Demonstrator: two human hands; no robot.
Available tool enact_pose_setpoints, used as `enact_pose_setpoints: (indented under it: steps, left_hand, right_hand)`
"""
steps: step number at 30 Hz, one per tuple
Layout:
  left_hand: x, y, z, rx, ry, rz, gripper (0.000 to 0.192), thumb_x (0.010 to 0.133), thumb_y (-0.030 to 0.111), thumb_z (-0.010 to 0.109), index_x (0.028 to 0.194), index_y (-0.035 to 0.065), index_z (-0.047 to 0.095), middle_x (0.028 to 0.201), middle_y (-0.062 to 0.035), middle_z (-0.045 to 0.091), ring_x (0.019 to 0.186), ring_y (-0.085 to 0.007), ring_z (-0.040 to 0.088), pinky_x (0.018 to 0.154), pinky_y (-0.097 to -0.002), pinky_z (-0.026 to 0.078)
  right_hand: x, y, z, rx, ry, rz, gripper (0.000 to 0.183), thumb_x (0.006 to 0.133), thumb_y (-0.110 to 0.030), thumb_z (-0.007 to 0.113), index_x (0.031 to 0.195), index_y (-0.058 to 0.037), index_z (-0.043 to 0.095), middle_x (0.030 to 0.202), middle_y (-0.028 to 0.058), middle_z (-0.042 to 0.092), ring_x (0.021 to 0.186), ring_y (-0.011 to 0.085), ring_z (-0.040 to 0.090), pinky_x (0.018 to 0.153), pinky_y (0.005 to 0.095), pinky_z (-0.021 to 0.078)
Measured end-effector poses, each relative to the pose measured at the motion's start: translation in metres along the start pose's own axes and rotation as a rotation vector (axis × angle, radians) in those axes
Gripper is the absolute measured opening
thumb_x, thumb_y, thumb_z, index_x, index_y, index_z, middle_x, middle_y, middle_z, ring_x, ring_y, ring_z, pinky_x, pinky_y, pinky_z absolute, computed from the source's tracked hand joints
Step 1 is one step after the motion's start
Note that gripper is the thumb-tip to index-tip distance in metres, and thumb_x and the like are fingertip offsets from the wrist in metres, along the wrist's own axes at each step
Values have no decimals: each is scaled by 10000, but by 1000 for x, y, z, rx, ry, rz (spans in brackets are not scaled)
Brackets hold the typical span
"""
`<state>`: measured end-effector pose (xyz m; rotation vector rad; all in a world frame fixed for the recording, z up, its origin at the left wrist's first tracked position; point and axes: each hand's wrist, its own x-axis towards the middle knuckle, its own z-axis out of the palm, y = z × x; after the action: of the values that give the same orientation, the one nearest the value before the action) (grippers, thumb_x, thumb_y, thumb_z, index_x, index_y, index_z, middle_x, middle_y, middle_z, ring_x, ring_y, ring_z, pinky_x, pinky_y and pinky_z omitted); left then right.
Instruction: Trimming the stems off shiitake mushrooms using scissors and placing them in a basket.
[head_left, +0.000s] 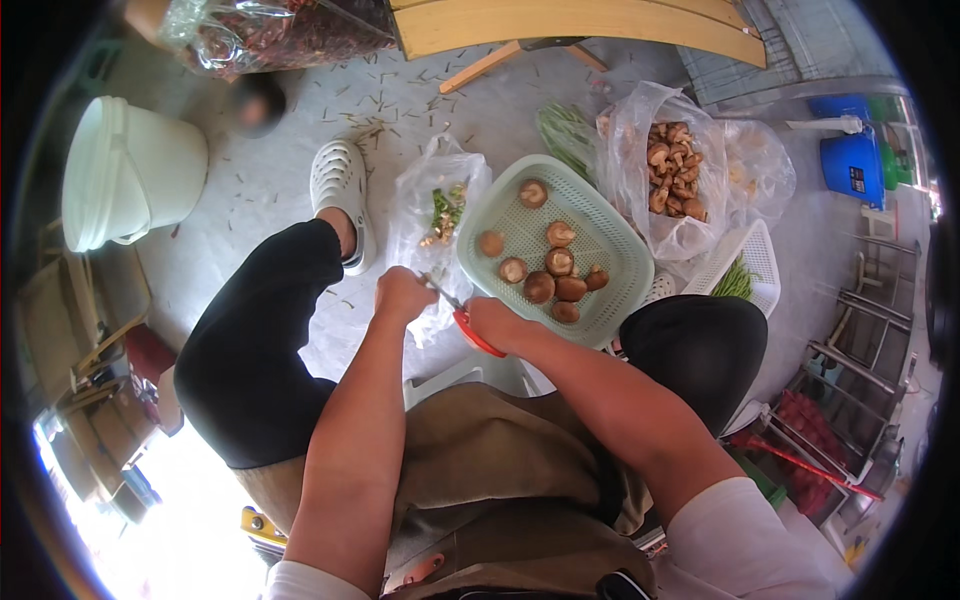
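Note:
My right hand (496, 322) grips a pair of scissors (474, 335) with red handles, blades pointing up and left. Close to the blade tips is my left hand (405, 294), fingers curled; a small pale bit shows at its fingertips, but what it may hold is mostly hidden. Just right of my hands, a pale green perforated plastic basket (604, 232) holds several shiitake mushrooms (559, 262), some showing their undersides. Beyond my left hand, a clear plastic bag (416, 199) lies on the floor with green scraps and mushroom stem pieces (445, 217) on it.
An open plastic bag of shiitake (675, 169) stands beyond the basket, near bagged green vegetables (564, 135). A white basket (759, 262) of greens sits by my right knee. A lidded white bucket (161, 165) stands left; a folding wooden table (577, 30) is ahead. Stem bits litter the floor.

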<state>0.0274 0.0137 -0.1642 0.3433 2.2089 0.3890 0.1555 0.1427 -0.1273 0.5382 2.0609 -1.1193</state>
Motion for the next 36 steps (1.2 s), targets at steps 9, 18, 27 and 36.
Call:
enact_pose_setpoints:
  steps: [9,18,27,36]
  left_hand:
    - [-7,0,-6,-336,-127,-74,368,608,216,789,789,-28,580,673,-81,599,593,-194,592,555,-320,474]
    - [-28,13,-47,-910,-438,-75,212,780,170,716,798,27,561,616,18,477,518,-71,377,459,-251,282]
    - [-34,14,-55,-919,-405,-32,227,780,157,731,855,-1,585,628,20,492,533,-72,405,474,-244,301]
    - [-34,15,-56,-797,-353,-36,258,739,152,762,850,-2,588,632,25,502,526,-71,414,475,-250,304]
  right_hand:
    - [-10,-4,-3,15,25,19,226,865,-165,504,951,23,596,903,254,638,867,388,629,771,460,482]
    - [-37,-3,-14,-144,260,-76,245,899,-177,474,1072,-6,451,946,238,605,844,390,629,749,461,501]
    - [-51,11,-9,-328,390,-159,314,927,-245,461,1136,-12,438,945,223,597,759,359,648,625,448,515]
    - [-48,10,-8,-358,362,-148,324,923,-271,470,1098,1,477,879,199,626,723,334,661,601,428,523]
